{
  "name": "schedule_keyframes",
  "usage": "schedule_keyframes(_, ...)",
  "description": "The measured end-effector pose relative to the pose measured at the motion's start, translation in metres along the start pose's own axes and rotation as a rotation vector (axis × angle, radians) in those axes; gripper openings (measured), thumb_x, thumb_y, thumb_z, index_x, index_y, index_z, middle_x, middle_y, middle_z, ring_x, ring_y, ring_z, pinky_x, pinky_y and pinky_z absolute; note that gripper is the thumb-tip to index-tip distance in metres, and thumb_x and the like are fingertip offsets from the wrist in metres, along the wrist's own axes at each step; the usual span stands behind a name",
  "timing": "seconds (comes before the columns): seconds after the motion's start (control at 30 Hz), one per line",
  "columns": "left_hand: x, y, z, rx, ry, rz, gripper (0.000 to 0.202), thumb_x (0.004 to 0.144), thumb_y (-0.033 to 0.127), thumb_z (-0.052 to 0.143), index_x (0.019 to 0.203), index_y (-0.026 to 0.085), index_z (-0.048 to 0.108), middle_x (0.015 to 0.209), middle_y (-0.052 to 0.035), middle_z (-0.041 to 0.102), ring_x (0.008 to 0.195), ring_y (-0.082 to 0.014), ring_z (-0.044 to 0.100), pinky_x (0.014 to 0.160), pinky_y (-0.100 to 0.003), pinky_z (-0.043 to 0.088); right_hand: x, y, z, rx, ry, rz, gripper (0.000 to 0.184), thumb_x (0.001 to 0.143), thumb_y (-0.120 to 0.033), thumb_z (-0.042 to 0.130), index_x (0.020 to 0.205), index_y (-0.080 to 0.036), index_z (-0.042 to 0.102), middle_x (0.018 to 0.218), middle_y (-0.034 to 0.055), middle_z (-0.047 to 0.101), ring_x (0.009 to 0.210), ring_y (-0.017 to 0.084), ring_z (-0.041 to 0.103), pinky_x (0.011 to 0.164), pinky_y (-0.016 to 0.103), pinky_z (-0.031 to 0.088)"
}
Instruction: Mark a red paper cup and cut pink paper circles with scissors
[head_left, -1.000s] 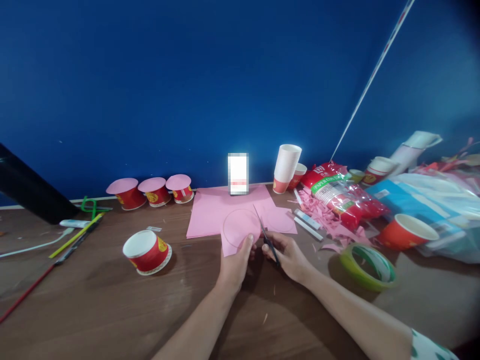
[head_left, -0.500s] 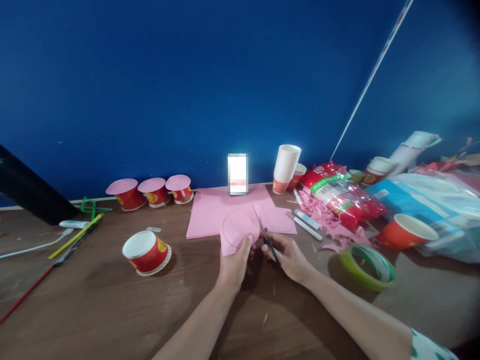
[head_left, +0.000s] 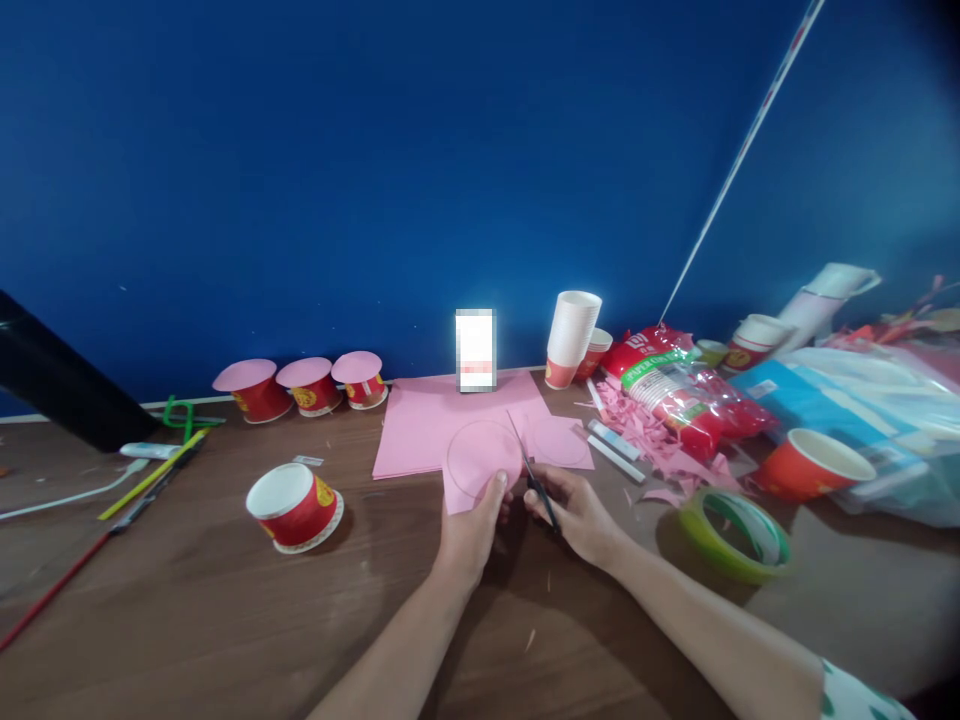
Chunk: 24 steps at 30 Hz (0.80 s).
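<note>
Circle-marked pink paper [head_left: 476,460] is pinched in the left fingers [head_left: 495,488]; the right fingers [head_left: 562,482] grip scissors [head_left: 533,478] at its right edge, though whether these bite into it is hard to tell. Larger pink sheets [head_left: 416,425] lie beyond both on the worktop [head_left: 375,620].

left hand [head_left: 466,540]: closed in pinch grip. left thumb [head_left: 495,492] extended on upper side, pointing forward; left fingers curled underneath, partly hidden. left wrist roughly in line with left forearm [head_left: 397,645], which enters from bottom edge and slants forward and rightward.

right hand [head_left: 583,515]: closed in grip, fingers bent, right thumb directed leftward. right forearm [head_left: 712,615] enters from lower right, slants forward and leftward.

hands face each other near centre, right just beside left, narrow gap between. both forearms bare, well apart toward bottom edge.
</note>
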<state>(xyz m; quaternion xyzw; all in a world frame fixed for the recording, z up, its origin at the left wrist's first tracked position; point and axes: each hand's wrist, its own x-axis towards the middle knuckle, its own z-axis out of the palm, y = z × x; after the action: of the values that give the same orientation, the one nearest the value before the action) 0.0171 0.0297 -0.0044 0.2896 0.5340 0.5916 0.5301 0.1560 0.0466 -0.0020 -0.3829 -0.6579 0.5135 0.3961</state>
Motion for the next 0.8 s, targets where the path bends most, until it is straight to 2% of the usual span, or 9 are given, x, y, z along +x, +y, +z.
schedule_keyframes(0.57,0.0010,-0.0024,-0.0029,0.039,0.004,-0.003,0.034,0.063,0.046,0.066,0.064,0.012,0.066,0.055,-0.0027,0.061,0.049,-0.0104,0.051,0.049,-0.022,0.042,-0.0003,-0.0045,-0.0007,-0.013,-0.008,0.006,0.036,0.078,-0.038,0.058,0.105,-0.013,0.059,0.065,-0.0010,0.047,0.056,0.009,0.038,0.050,0.020,0.033)
schedule_keyframes(0.8,0.0017,-0.0028,-0.0028,0.023,-0.016,0.055,0.035,0.064,0.045,0.065,0.068,0.011,0.066,0.056,-0.0030,0.060,0.050,-0.0108,0.051,0.049,-0.022,0.042,-0.0003,-0.0078,-0.0008,-0.043,0.004,0.009,0.036,0.078,-0.038,0.058,0.103,-0.014,0.060,0.064,-0.0013,0.049,0.057,0.010,0.040,0.050,0.021,0.033)
